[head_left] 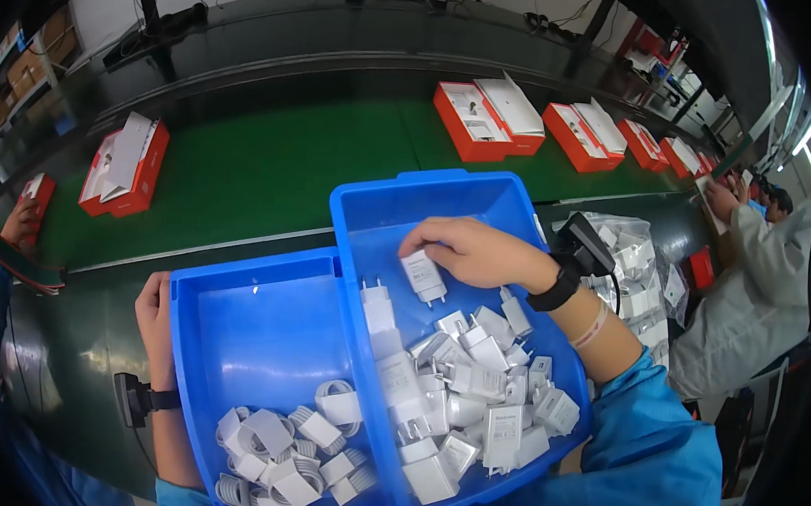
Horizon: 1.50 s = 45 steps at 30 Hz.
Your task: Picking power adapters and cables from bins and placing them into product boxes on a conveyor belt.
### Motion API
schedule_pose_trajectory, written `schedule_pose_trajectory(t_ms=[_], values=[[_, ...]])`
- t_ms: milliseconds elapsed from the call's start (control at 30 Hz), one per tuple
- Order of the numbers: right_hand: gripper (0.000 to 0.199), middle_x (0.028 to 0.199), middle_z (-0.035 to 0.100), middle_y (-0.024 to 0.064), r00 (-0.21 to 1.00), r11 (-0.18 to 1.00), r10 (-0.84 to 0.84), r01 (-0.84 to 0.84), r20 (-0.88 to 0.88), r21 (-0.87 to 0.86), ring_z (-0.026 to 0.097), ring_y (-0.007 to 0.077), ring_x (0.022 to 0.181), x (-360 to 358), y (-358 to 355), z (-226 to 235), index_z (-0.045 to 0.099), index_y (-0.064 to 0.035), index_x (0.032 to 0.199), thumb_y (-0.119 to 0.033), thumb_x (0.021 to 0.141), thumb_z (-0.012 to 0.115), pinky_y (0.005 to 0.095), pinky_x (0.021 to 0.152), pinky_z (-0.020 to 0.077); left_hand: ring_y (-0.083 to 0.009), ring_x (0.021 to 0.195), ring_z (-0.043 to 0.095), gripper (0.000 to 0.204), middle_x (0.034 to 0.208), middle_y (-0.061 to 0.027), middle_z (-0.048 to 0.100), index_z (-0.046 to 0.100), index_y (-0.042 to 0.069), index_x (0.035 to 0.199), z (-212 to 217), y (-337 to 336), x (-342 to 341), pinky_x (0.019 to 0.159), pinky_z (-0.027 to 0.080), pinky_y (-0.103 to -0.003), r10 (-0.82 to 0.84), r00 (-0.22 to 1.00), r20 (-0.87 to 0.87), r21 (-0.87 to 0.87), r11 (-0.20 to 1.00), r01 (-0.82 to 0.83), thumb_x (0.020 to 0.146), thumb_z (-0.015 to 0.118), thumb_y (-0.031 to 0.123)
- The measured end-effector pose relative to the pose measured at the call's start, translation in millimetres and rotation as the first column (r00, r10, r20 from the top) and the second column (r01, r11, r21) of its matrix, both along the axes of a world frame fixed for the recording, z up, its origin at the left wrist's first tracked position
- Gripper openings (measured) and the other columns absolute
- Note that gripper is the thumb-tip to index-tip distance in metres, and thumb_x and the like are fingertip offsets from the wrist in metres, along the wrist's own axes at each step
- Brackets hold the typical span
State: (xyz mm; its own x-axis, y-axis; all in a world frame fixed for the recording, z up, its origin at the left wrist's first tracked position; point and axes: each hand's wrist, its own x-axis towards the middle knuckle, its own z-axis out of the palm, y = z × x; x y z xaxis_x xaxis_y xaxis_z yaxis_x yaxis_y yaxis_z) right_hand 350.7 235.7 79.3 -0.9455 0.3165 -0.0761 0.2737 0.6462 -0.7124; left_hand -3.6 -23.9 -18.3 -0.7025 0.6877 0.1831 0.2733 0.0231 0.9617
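Observation:
A white two-pin wall charger [422, 275] is pinched in my right hand [473, 249], its pins pointing down, above the bare far part of the right blue bin [438, 197]. Below it, in the near part of this bin, lies a heap of white chargers [472, 380], with a few lined up along its left wall. My left hand [153, 314] grips the outer left wall of the left blue bin [259, 323] near its far corner; some fingertips are hidden. Coiled white cables with paper bands [292, 461] lie at this bin's near end.
Open red boxes with white inserts [474, 145] stand along the green conveyor [271, 154], one of them at the left [152, 179]. Right of the bins sits a clear bag of white chargers [631, 259]. Co-workers' hands and sleeves show at both sides.

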Motion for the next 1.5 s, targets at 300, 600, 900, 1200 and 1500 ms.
schedule_pose_trajectory(t_ms=[300, 600, 900, 1200, 1500], values=[[0.039, 0.114, 0.058, 0.0174, 0.997, 0.975, 0.042, -0.055, 0.061, 0.217, 0.055, 0.0338, 0.111, 12, -11, 4, 0.060, -0.0042, 0.117, -0.014, 0.080, 0.066, 0.0388, 0.097, 0.0451, -0.0027, 0.070, 0.040, 0.026, 0.073, 0.0052, 0.047, 0.056, 0.001, 0.081, 10, 2, 8, 0.059, 0.034, -0.020, -0.052, 0.999, -0.008, 0.068, 0.996, 0.052, 0.102, 0.048, 0.015], [0.050, 0.113, 0.060, 0.0170, 0.987, 0.957, -0.066, 0.022, 0.144, 0.289, 0.058, 0.0350, 0.108, 13, -25, 6, 0.060, -0.0031, 0.119, -0.018, 0.073, 0.072, 0.0415, 0.093, 0.0472, -0.0028, 0.063, 0.038, 0.030, 0.067, 0.0046, 0.045, 0.050, 0.003, 0.075, -1, -1, 10, 0.053, 0.033, -0.022, -0.005, 1.000, 0.003, 0.131, 0.991, 0.004, 0.103, 0.046, 0.016], [0.050, 0.119, 0.060, 0.0134, 0.969, 0.906, -0.091, -0.014, 0.228, 0.424, 0.056, 0.0309, 0.110, 15, -18, 8, 0.059, -0.0021, 0.122, -0.022, 0.078, 0.070, 0.0415, 0.093, 0.0476, -0.0029, 0.062, 0.040, 0.033, 0.067, 0.0048, 0.046, 0.049, 0.004, 0.075, -11, 2, 5, 0.054, 0.035, -0.020, -0.044, 0.998, 0.054, 0.159, 0.987, 0.035, 0.104, 0.046, 0.019], [0.055, 0.112, 0.061, 0.0156, 0.985, 0.856, 0.017, -0.104, 0.172, 0.506, 0.058, 0.0319, 0.106, 15, -15, 1, 0.057, -0.0009, 0.123, -0.022, 0.074, 0.071, 0.0429, 0.090, 0.0485, -0.0040, 0.062, 0.038, 0.030, 0.066, 0.0038, 0.046, 0.053, 0.001, 0.076, -5, 0, 7, 0.053, 0.033, -0.023, -0.025, 0.999, -0.020, 0.204, 0.979, 0.029, 0.101, 0.047, 0.016], [0.065, 0.114, 0.059, 0.0183, 0.982, 0.788, 0.094, -0.175, 0.166, 0.591, 0.058, 0.0345, 0.107, 33, -32, 56, 0.052, -0.0003, 0.131, -0.029, 0.076, 0.071, 0.0428, 0.089, 0.0492, -0.0045, 0.063, 0.038, 0.029, 0.066, 0.0032, 0.046, 0.053, 0.000, 0.076, 4, -3, 17, 0.055, 0.033, -0.023, 0.002, 1.000, 0.002, 0.238, 0.971, -0.003, 0.100, 0.046, 0.014]])
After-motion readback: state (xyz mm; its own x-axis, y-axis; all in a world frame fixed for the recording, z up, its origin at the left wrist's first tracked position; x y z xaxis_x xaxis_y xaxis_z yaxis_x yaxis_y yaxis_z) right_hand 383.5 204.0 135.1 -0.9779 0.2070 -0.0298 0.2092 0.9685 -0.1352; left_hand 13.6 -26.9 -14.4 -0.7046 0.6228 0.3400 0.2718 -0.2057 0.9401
